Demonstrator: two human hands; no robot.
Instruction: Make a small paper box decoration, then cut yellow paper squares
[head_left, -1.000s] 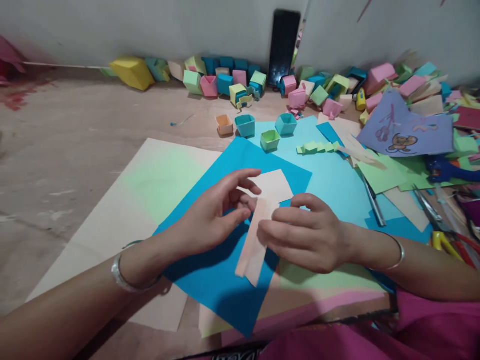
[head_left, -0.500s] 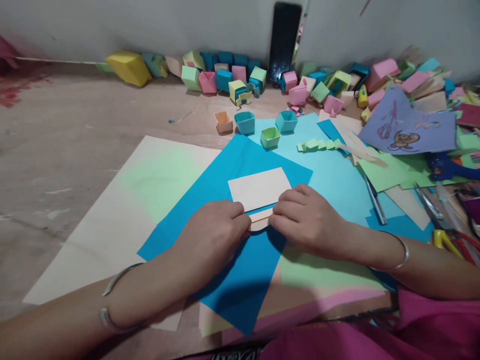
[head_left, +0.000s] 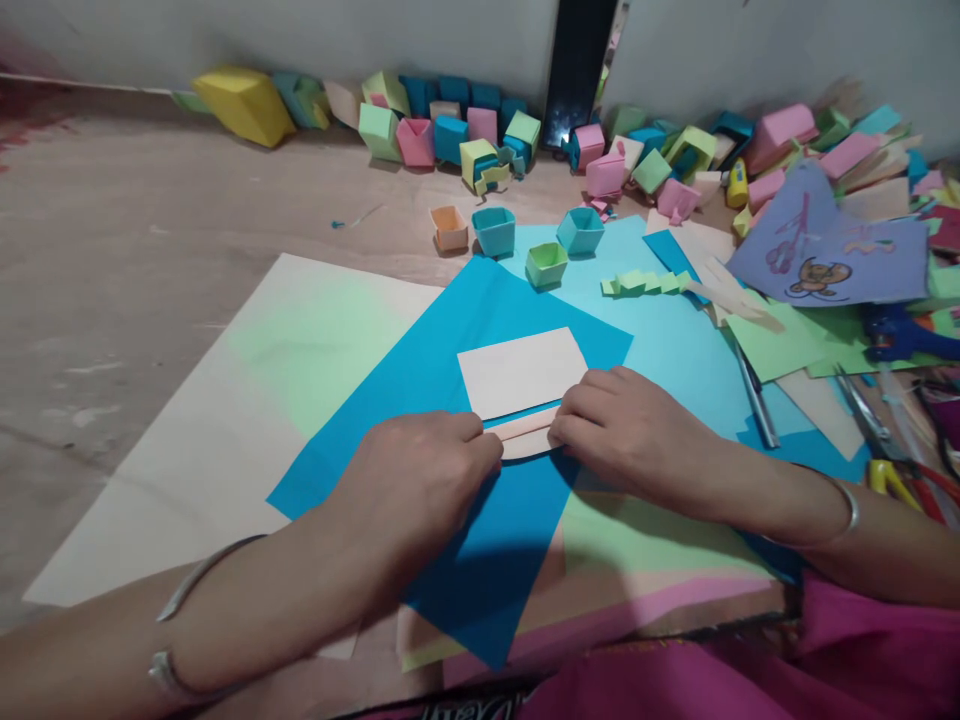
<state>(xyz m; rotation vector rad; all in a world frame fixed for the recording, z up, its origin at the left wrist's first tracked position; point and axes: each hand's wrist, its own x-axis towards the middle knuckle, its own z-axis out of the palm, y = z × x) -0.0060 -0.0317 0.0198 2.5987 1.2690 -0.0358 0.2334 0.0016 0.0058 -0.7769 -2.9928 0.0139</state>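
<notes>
Peach folded paper strip [head_left: 527,430]: stretched between the two hands over the blue sheet, a narrow folded band along its far side. If one end gets pulled harder than the other, I reckon that fold goes crooked

Bare left hand [head_left: 420,475]: fingers curled in, pinching the strip's left end. Too tight a squeeze could crumple that end, and the fingers hide it, so a bad crease would be easy to miss

Bare right hand [head_left: 641,440]: clamped on the other end, knuckles up. Can't tell how hard it's pressing, but uneven pressure might make the band taper

Cream rectangular paper piece [head_left: 517,375]: flat just beyond both hands, its lower right corner right by the right fingers. A small forward slip could shove or bend it

Large blue paper sheet [head_left: 506,560]: under the hands, loose-looking and overlapping other sheets, so a dragging wrist could slide it and spoil a straight press

Small lime-green open paper box [head_left: 546,267]: beyond the right hand, well clear of the fingers. Looks light enough to tip if the papers near it got yanked, imo
</notes>
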